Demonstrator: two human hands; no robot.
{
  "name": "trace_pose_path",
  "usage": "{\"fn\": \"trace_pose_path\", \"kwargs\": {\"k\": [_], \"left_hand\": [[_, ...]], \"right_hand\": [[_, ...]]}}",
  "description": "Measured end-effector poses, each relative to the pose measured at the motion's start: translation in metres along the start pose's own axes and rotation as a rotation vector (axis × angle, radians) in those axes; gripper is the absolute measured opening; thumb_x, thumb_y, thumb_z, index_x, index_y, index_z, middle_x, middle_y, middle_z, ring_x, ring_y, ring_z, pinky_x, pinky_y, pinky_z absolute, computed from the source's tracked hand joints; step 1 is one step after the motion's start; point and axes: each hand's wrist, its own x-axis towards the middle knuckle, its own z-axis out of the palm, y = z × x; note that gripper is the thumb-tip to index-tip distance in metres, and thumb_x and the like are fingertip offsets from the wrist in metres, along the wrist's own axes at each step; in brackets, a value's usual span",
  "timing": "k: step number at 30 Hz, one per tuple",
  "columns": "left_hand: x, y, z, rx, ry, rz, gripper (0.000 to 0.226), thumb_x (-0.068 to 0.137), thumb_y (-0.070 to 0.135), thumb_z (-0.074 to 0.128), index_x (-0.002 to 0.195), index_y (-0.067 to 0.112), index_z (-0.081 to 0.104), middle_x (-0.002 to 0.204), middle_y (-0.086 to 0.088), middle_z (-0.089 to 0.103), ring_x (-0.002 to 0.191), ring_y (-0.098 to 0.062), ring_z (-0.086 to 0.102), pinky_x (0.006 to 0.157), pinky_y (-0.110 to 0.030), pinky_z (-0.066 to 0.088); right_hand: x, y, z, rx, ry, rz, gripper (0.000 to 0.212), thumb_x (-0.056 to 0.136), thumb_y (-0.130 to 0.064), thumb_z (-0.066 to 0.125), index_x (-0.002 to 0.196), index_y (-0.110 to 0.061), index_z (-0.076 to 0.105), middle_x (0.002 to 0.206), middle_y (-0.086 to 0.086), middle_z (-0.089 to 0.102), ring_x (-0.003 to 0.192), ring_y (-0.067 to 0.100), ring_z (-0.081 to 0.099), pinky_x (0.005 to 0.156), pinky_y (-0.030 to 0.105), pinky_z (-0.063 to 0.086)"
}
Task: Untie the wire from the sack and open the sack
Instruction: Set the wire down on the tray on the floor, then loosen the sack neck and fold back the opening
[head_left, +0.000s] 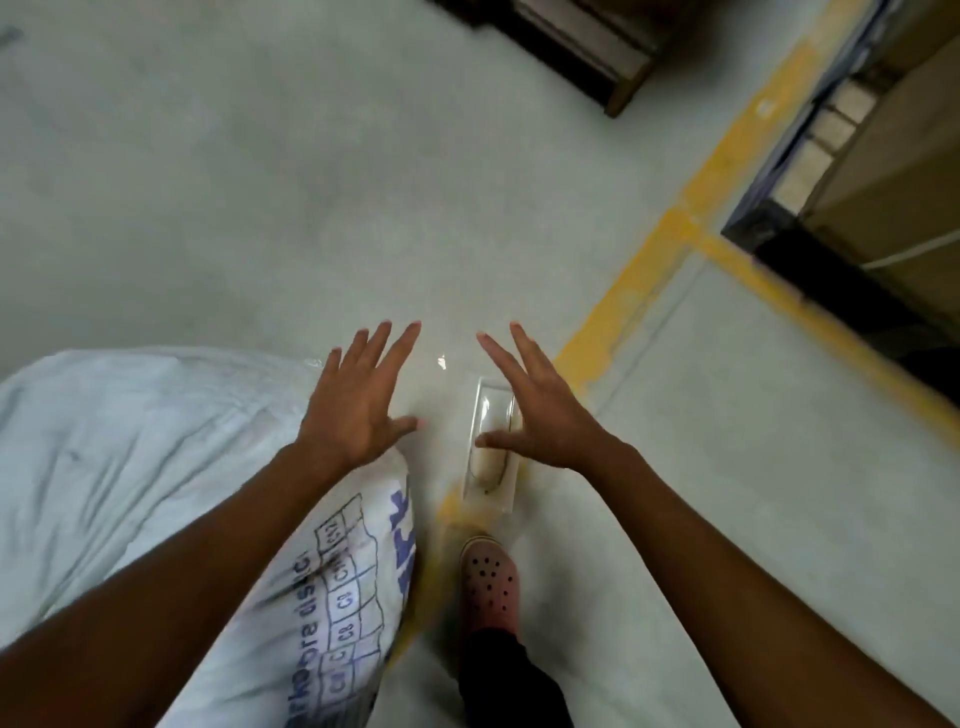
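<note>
A large white woven sack (156, 457) with blue printed lettering lies on the floor at the lower left, bulging and creased. My left hand (358, 400) hovers over its right end with fingers spread, holding nothing. My right hand (535, 410) is held out beside it, fingers apart and empty, above a small clear plastic tray (493, 467). No wire or tie is visible on the sack; its neck is hidden from view.
A pale concrete floor (260, 208) carries yellow painted lines (649, 291). My foot in a pink clog (491, 582) stands just right of the sack. Wooden pallets (587, 47) and stacked cartons (883, 171) stand at the top and right.
</note>
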Motion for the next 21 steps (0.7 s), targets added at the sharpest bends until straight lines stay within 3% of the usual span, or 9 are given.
{"fn": "trace_pose_path", "kwargs": {"k": [4,9,12,15,19,21], "left_hand": [[-0.069,-0.031,-0.102,-0.036,0.113,-0.035,0.119,0.082,0.065,0.077,0.168,0.037,-0.001,0.178,-0.009,0.01,0.164,-0.036,0.012,0.129,-0.058,0.014],[-0.176,-0.089,-0.166,-0.116,0.209,-0.136,0.122,0.077,0.073,0.074,0.167,0.041,-0.002,0.178,-0.007,0.01,0.164,-0.034,0.008,0.13,-0.059,0.011],[-0.244,-0.13,-0.169,-0.159,0.253,-0.227,0.124,0.074,0.078,0.072,0.167,0.04,0.0,0.178,-0.005,0.011,0.164,-0.032,0.009,0.131,-0.059,0.01],[-0.313,-0.171,-0.155,-0.223,0.303,-0.292,0.127,0.065,0.096,0.057,0.167,0.041,0.004,0.178,-0.001,0.015,0.164,-0.029,0.012,0.129,-0.063,0.015],[-0.396,-0.21,-0.127,-0.319,0.325,-0.416,0.131,0.067,0.086,0.069,0.169,0.032,0.008,0.177,0.0,0.015,0.164,-0.027,0.012,0.131,-0.056,0.012],[-0.431,-0.226,-0.106,-0.387,0.331,-0.463,0.137,0.062,0.091,0.069,0.169,0.032,0.007,0.178,0.003,0.014,0.165,-0.023,0.01,0.131,-0.054,0.012]], "right_hand": [[0.0,-0.108,-0.05,-0.036,-0.021,-0.155,0.131,0.069,-0.068,0.086,0.164,-0.047,-0.001,0.177,0.007,-0.011,0.163,0.037,-0.001,0.127,0.062,0.023],[-0.012,-0.234,-0.042,-0.068,-0.112,-0.29,0.135,0.068,-0.064,0.09,0.163,-0.05,-0.005,0.177,-0.002,-0.015,0.164,0.03,-0.006,0.127,0.051,0.018],[-0.02,-0.293,-0.007,-0.114,-0.193,-0.389,0.135,0.069,-0.067,0.088,0.164,-0.047,-0.006,0.177,-0.002,-0.015,0.164,0.029,-0.006,0.128,0.05,0.016],[-0.029,-0.338,0.038,-0.158,-0.28,-0.464,0.138,0.067,-0.069,0.088,0.165,-0.045,-0.007,0.177,0.002,-0.013,0.164,0.029,-0.007,0.131,0.052,0.015],[-0.043,-0.385,0.097,-0.231,-0.398,-0.521,0.143,0.064,-0.07,0.089,0.165,-0.043,-0.008,0.177,0.008,-0.012,0.164,0.032,-0.007,0.131,0.055,0.014],[-0.053,-0.401,0.125,-0.254,-0.455,-0.545,0.143,0.063,-0.072,0.088,0.165,-0.043,-0.008,0.177,0.008,-0.011,0.164,0.032,-0.007,0.13,0.056,0.015]]}}
